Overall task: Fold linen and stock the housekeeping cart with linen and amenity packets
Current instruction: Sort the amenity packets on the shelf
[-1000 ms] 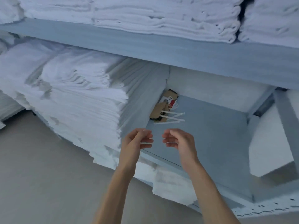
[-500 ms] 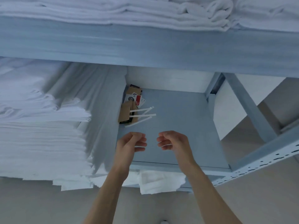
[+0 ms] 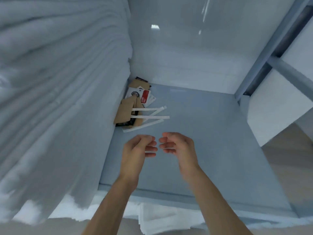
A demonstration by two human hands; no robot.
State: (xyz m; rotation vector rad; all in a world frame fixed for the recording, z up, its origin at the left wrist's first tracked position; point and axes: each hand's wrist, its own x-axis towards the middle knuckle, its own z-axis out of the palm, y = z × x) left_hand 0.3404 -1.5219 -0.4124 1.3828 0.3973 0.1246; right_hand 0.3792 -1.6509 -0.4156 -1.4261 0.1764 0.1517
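A blue-grey shelf (image 3: 203, 133) carries a tall stack of folded white linen (image 3: 59, 99) to the left of both hands. Just beyond the fingertips, in the back corner against the stack, lie brown and white-and-red amenity packets (image 3: 133, 106) and several thin white sticks (image 3: 149, 117).

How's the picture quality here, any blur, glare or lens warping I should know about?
Head view: motion blur smears the stacked linen at left; bright glare spots on the glossy back wall; wide-angle bending tilts the shelf frame at right; left hand and right hand slightly soft, amenity packets fairly legible.
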